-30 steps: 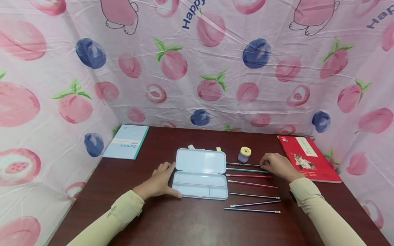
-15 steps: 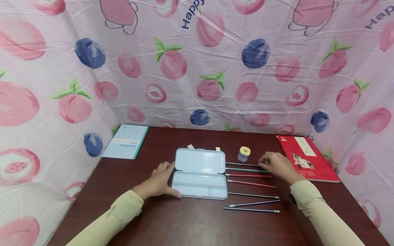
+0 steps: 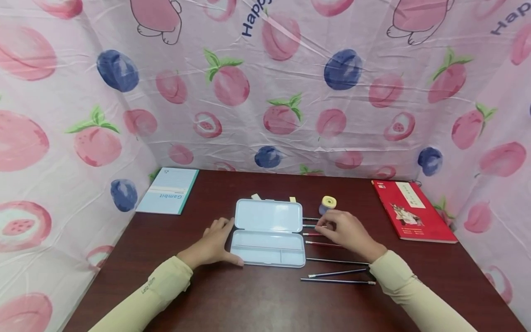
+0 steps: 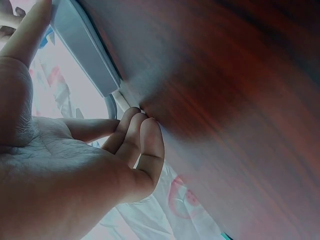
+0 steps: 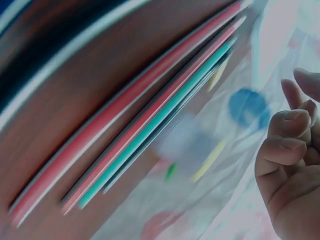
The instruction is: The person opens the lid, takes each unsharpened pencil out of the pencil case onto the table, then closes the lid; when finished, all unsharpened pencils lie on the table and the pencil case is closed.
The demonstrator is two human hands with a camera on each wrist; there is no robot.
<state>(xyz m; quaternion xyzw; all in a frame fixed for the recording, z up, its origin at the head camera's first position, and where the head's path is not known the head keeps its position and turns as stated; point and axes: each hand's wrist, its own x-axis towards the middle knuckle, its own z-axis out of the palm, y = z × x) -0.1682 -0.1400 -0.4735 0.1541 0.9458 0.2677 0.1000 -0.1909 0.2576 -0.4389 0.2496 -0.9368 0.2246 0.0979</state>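
- Head view: my left hand [image 3: 213, 243] lies flat, fingers straight, against the open case [image 3: 268, 233] on the bench [image 3: 249, 295]. My right hand [image 3: 346, 233], fingers loosely bent, hovers over the pencils [image 3: 338, 262] beside the case; I cannot tell whether it grips one.
- Left wrist: fingers [image 4: 145, 145] relaxed, tips on the bench by the case [image 4: 82, 47].
- Right wrist: blurred pencils [image 5: 145, 125]; fingers [image 5: 282, 145] curled, nothing seen held.

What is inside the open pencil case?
The pencil case shows only bare compartments with a divider; nothing lies inside. The left hand rests at its edge, hiding none of it.
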